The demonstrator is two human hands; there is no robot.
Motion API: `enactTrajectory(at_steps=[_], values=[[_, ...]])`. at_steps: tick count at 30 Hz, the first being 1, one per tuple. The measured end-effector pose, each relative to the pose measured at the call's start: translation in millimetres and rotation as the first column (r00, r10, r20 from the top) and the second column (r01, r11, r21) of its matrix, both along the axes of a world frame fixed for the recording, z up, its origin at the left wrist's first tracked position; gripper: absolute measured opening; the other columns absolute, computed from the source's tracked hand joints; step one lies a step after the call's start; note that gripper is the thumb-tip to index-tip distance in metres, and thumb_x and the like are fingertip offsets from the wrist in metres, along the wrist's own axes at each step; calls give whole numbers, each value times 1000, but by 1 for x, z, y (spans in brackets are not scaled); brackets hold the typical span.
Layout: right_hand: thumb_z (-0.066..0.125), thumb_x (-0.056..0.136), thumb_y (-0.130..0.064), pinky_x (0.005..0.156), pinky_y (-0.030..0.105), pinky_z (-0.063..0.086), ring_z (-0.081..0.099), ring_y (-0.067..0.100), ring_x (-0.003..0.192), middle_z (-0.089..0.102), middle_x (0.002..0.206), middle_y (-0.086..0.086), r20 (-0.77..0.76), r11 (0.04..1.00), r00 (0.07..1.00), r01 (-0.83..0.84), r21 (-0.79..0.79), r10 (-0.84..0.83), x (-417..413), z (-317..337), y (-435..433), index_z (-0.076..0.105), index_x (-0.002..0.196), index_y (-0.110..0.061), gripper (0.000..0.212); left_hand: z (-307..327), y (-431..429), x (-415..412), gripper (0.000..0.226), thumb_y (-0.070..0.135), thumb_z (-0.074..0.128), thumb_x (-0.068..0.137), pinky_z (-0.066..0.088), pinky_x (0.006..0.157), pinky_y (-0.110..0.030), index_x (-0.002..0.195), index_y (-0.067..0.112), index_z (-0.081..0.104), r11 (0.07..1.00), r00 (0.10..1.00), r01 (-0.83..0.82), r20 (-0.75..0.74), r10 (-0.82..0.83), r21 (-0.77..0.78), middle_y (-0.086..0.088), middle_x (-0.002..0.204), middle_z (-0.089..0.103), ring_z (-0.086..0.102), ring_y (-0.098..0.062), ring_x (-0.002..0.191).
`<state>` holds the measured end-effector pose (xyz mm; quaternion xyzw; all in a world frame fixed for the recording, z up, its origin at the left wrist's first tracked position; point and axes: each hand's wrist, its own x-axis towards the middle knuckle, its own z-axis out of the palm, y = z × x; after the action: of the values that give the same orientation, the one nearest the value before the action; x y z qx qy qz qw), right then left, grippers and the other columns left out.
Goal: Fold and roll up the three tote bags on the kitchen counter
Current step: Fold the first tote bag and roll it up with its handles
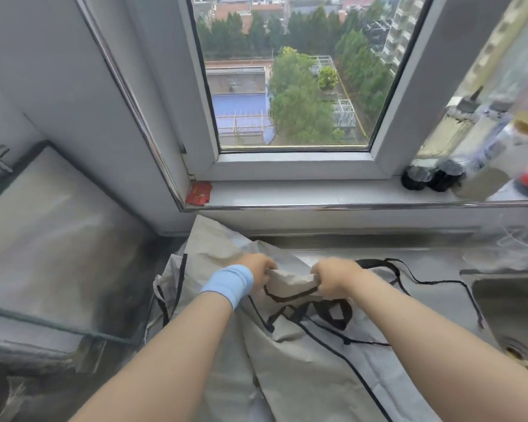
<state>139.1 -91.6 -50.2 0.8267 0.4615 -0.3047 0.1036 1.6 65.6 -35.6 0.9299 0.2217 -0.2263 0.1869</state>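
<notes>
Both hands are up near the far side of the grey cloth, close together, with a bunched fold of the bag (290, 280) stretched between them. The left hand (256, 272), with a pale blue wristband (229, 284) on its wrist, has its fingers (269, 265) curled over the top of the fold, pinching its left end. The right hand (333, 278) does the same at the right end, its fingers (317, 271) tucked down into the cloth. The view is blurred just there, so I cannot tell where either thumb sits. The pinched fold sits on top of the other cloth, and a black-edged seam runs along its lower side between the two hands.

The rest of the grey cloth lies in a heap (302, 360) on the bench (433, 263), under and between the forearms. It spreads toward the near edge and, on the left, up against the wall below the sill (317, 193). How many bags are in the heap I cannot tell. Black strap loops (339, 312) lie just below the right hand, and another black strap (421, 280) trails to the right across the bench toward the sink (515, 303).

On the sill a red packet (199, 193) sits in the left corner, and dark-bottomed bottles (430, 176) stand at the right end, below the window (287, 86)
</notes>
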Motion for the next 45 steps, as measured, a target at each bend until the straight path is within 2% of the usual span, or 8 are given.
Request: enactTrajectory(at_steps=[4,11,14,22,27,37,40,45], values=[[49,79,-26,72,32,47,61,25,91,67,100,1,151,995,985,87,-47,-79,24,52,-22,59,92,-21,18,20,-14,27,22,24,54,93,44,87,-28,110,18,67,981,992,-76,88,93,-177,-4,112,68,62,-24,105],[63,73,-6,80,42,42,53,33,98,58,117,12,656,818,629,-54,572,-417,48,49,-22,61,109,-15,37,28,1,38,30,29,59,91,38,95,-37,121,27,57,886,773,-455,533,342,90,0,124,56,49,-25,118],[64,72,0,63,36,40,54,30,80,58,97,8,560,762,749,-116,638,-354,22,15,-33,61,99,-15,31,10,-18,29,26,10,54,87,42,86,-36,108,24,61,953,767,-264,632,112,150,-1,110,58,53,-27,105],[48,88,-20,85,34,48,56,24,116,64,123,-2,25,962,993,106,251,-116,-14,-70,-69,61,120,-33,38,-54,-63,30,34,25,48,95,37,98,-35,128,34,53,969,975,220,18,-223,111,3,138,47,46,-24,125],[36,99,-42,116,53,15,9,26,151,3,166,0,162,997,985,-71,31,65,-12,-100,-87,13,155,-35,61,-98,-66,20,73,62,44,87,9,118,-50,150,35,18,972,948,198,-279,-156,127,-4,162,2,0,-28,148],[46,78,-30,72,44,42,57,34,94,58,102,10,299,930,934,77,359,-193,-32,-108,-114,59,99,-16,29,-109,-135,3,56,53,47,84,31,99,-40,131,22,41,964,986,103,104,-132,243,-5,140,37,37,-29,124],[34,92,-45,109,55,28,17,32,148,22,159,15,120,961,983,104,257,-139,-33,-120,-130,30,150,-22,62,-123,-131,1,81,60,46,84,10,117,-44,151,30,11,977,997,66,-46,-58,205,-2,161,0,5,-28,147],[35,100,-48,122,48,-2,-16,22,151,-16,164,4,-29,976,999,21,218,-15,4,-119,-124,-4,157,-30,71,-116,-124,19,76,44,55,89,10,117,-48,151,29,14,945,990,18,-141,29,326,-6,161,-6,-1,-30,148]])
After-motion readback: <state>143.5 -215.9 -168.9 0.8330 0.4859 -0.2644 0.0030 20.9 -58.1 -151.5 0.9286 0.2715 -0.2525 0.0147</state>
